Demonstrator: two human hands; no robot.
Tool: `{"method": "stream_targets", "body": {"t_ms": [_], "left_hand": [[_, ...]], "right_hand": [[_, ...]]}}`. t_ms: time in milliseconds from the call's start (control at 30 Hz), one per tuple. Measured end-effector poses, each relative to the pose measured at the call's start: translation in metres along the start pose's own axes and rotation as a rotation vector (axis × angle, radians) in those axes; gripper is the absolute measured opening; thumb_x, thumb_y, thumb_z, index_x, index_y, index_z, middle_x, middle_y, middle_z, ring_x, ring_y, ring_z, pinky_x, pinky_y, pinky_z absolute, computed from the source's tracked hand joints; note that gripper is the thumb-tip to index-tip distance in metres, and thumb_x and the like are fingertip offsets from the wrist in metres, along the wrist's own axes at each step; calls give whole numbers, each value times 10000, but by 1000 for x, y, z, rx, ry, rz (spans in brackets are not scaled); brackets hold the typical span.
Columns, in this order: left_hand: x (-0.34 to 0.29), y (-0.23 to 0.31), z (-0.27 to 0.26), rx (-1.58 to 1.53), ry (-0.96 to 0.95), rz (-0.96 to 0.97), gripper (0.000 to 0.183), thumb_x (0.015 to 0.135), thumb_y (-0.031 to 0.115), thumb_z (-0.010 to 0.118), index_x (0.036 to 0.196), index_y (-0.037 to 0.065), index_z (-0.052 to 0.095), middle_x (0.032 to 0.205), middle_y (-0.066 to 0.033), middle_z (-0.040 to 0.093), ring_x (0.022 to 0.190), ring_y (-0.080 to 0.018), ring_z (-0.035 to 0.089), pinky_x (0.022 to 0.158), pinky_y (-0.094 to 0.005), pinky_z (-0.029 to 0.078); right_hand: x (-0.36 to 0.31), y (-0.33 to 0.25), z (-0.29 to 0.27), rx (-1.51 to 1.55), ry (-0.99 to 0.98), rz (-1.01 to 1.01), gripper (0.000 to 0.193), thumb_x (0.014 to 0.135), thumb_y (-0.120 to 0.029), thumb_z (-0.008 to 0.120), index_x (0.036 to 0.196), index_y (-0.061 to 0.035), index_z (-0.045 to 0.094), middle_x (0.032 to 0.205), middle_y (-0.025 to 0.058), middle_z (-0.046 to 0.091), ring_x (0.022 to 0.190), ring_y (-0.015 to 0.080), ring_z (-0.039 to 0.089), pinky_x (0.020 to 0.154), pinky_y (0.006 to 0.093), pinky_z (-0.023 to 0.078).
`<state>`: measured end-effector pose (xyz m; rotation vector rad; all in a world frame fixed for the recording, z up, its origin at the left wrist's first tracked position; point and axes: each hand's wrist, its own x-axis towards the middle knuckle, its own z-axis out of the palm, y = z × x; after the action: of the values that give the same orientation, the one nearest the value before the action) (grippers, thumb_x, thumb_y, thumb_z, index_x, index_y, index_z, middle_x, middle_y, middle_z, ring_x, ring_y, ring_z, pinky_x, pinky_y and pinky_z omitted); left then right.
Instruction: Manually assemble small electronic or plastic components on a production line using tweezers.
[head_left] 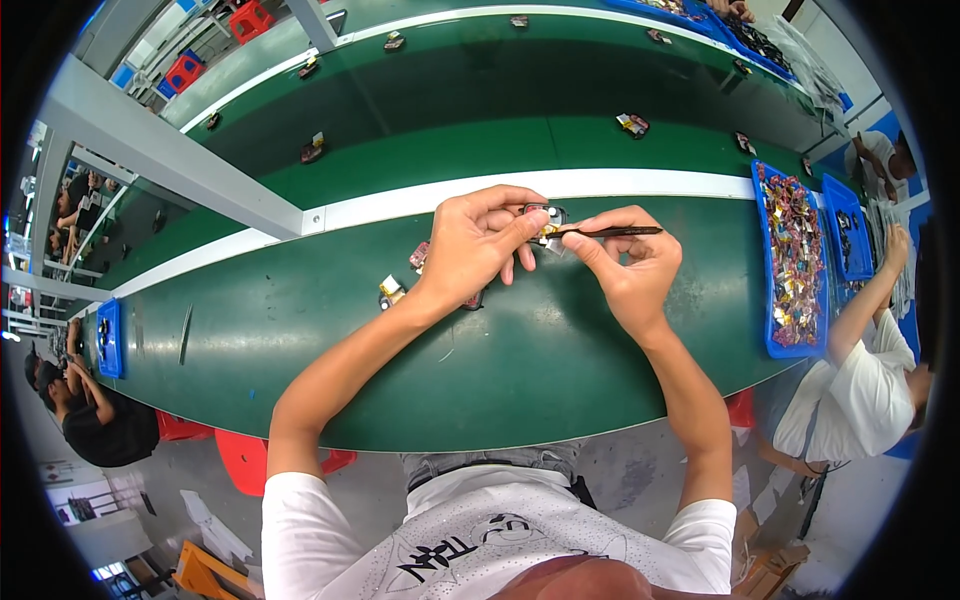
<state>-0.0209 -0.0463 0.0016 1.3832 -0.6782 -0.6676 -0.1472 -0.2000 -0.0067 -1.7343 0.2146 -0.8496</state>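
Over the green table, my left hand [485, 240] pinches a small electronic assembly [548, 213] with a dark case and silvery and yellow parts. My right hand [632, 262] grips a thin black tweezers-like tool [625, 231], its tip at the assembly. Beneath and beside my left forearm lie a similar piece with yellow and white parts [391, 291] and a reddish one [419, 256]. Another dark piece below my left wrist is partly hidden. Fine detail at the tool's tip is too small to make out.
A blue tray heaped with small colourful parts [796, 270] stands at the right, beside a smaller blue tray [848, 230]. Beyond the white rail [660, 183], a green conveyor carries scattered assemblies [632, 125]. A grey post [180, 150] rises at left. Co-workers sit on both sides.
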Motion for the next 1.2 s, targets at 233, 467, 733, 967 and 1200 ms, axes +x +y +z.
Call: {"method": "stream_targets", "body": {"t_ms": [233,467,733,967,1200], "left_hand": [[1,-1,0,-12,9,-2,263,989,87,668,1182,-91,676,910,-155,741,613,-148,687,425,-235,495],[2,0,1,-47,34,22,237,991,77,658,1153,-93,687,892,-160,736,612,-162,697,423,-243,502],[0,3,-1,-28,32,3,224,987,67,651,1133,-97,692,857,-155,727,598,-163,692,423,-244,498],[1,5,-3,-24,69,12,227,986,61,648,1140,-100,689,850,-156,726,593,-158,685,433,-243,503],[0,4,0,-15,65,-1,230,988,66,650,1146,-97,687,850,-153,728,598,-148,680,433,-242,502]], "right_hand": [[-1,0,0,-19,1,-61,113,768,15,850,823,17,752,841,43,749,475,9,399,452,208,269],[-1,0,1,-91,16,-173,139,761,2,862,841,-12,749,779,29,749,458,9,405,442,205,282],[-1,2,-1,-19,-14,-64,143,759,5,859,852,3,750,851,52,757,477,17,429,447,204,297],[2,-2,-2,-91,-10,-185,167,758,-1,859,886,-5,752,889,57,776,469,17,431,444,195,316],[0,-2,0,-145,-47,-231,173,748,-7,864,878,-29,751,866,49,780,428,21,404,434,199,306]]}}
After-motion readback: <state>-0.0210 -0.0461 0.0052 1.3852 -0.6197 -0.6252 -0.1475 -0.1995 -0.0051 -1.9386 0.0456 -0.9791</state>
